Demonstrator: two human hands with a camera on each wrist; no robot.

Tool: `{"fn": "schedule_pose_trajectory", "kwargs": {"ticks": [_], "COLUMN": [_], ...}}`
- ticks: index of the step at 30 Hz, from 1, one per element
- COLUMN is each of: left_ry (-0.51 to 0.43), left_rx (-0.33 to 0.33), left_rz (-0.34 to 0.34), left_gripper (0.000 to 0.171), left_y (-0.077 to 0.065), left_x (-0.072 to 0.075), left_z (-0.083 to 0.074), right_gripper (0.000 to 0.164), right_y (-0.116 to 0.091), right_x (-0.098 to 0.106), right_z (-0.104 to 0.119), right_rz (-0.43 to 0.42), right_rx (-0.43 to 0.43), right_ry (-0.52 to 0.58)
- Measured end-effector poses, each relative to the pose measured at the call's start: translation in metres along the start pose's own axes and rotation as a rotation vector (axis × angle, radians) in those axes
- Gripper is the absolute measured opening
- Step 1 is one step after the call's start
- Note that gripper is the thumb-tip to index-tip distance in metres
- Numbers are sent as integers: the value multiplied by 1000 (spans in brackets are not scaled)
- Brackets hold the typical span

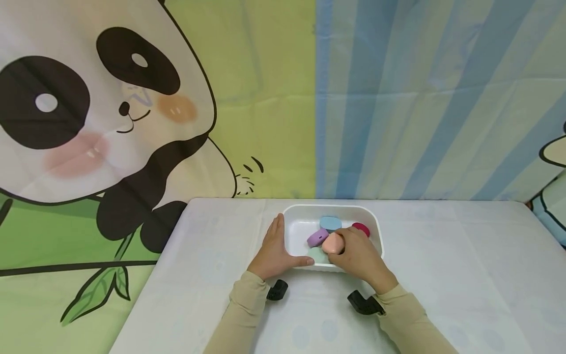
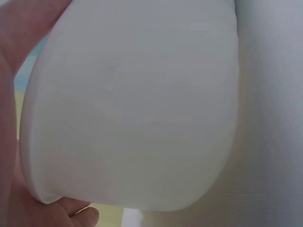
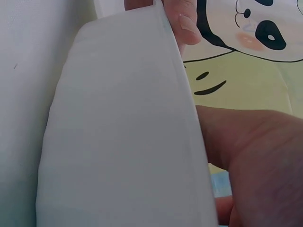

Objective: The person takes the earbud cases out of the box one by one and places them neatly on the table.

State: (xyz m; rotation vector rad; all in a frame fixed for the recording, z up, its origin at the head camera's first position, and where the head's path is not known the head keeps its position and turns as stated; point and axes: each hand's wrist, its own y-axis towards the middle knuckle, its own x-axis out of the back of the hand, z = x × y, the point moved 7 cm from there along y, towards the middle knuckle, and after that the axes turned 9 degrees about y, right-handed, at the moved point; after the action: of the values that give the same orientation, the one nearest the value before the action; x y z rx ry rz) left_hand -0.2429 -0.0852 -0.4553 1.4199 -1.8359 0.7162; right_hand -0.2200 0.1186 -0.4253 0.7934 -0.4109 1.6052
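Note:
A white plastic tray (image 1: 292,216) stands on the table and holds several smooth, rounded pieces. My left hand (image 1: 275,253) holds the tray's near left corner, its fingers along the left side and its thumb on the front rim. Inside the tray, my right hand (image 1: 360,253) pinches a peach-coloured piece (image 1: 333,243) between thumb and fingers. Close around it lie a purple piece (image 1: 317,238), a light blue piece (image 1: 330,223) and a pale green piece (image 1: 317,254). A red piece (image 1: 361,228) is partly hidden behind the right hand. Both wrist views mostly show the tray's outer wall (image 2: 137,104).
The table (image 1: 460,265) has a pale cloth cover. Behind it hangs a printed curtain (image 1: 265,98) with a panda and stripes. A black wrist mount (image 1: 277,290) sits under the left wrist, and another black mount (image 1: 365,303) under the right.

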Motion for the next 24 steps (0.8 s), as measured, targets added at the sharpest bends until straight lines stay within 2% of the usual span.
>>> {"fn": "schedule_pose_trajectory", "kwargs": {"ticks": [9,16,24], "left_ry": [-8,-9,-11], "left_rx": [-20,-19,-12], "left_rz": [1,-11,-11], "left_gripper": [146,145,145], "left_y": [0,-1,0], "left_x": [-2,-1,-1], "left_z": [-3,-2,1], "right_gripper": [49,50,48], "right_y": [-3,-2,-1], "right_x": [14,29,44], "right_z": [3,-5,-7], "right_rz": [-36,-50,-80], "right_rx": [116,93,180], "right_ry": [-16,3,0]}}
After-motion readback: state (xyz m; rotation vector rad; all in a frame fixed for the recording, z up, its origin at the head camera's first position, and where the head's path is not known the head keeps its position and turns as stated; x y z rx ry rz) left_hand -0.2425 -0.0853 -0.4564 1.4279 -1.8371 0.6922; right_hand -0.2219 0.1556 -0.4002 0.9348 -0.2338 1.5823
